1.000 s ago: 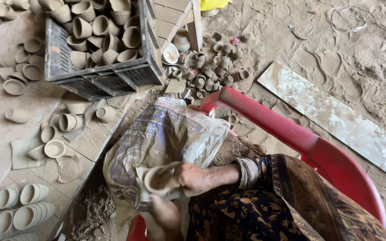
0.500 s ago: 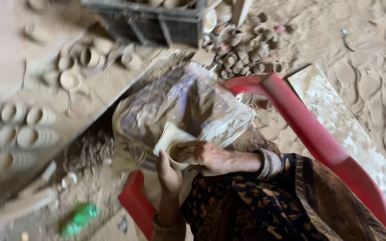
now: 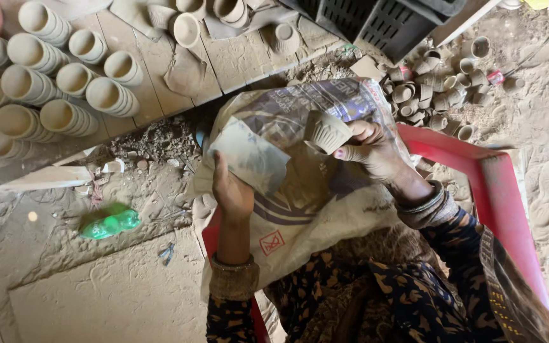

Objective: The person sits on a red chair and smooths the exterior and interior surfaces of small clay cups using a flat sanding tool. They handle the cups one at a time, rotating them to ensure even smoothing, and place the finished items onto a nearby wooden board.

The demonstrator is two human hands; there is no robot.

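The right hand (image 3: pixel 373 149) is pinching a small clay cup (image 3: pixel 326 131) by its rim. At its nine o'clock, the left hand (image 3: pixel 231 190) is gripping a grey cloth (image 3: pixel 249 155), fingers pressed together, over a printed sack (image 3: pixel 312 203).

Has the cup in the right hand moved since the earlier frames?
Yes. The cup, held by the right hand, has lifted off the cloth, up the lap sack.

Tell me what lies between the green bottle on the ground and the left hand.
In the head view, only dusty ground and the edge of the printed sack lie between the green bottle and the left hand, which holds a grey cloth.
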